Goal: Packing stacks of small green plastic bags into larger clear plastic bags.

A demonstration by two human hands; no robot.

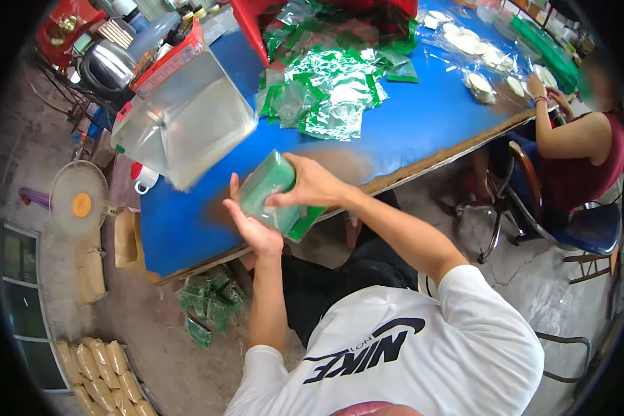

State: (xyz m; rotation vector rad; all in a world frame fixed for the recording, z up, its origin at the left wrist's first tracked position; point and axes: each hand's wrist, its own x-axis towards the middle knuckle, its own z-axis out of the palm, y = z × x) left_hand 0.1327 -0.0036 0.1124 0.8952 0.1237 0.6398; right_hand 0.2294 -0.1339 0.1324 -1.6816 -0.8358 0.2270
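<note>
Between my hands, over the near edge of the blue table, is a thick stack of clear-and-green plastic packets [267,187]. My right hand [317,182] grips it from the right, thumb across its face and fingers behind its far edge. My left hand [258,230] cups its left and lower side, the thumb and fingers partly apart against it. One green corner juts out at the lower right of the stack. Just beyond, a loose heap of similar green and clear packets [333,90] spills from a red bin [249,28] onto the table.
A large clear plastic bag [187,125] lies left on the blue table [180,236], near a red-and-white mug [143,177]. A fan [80,201] stands at left. Green packets [211,301] lie on the floor. At right, a seated person [582,142] handles round white items.
</note>
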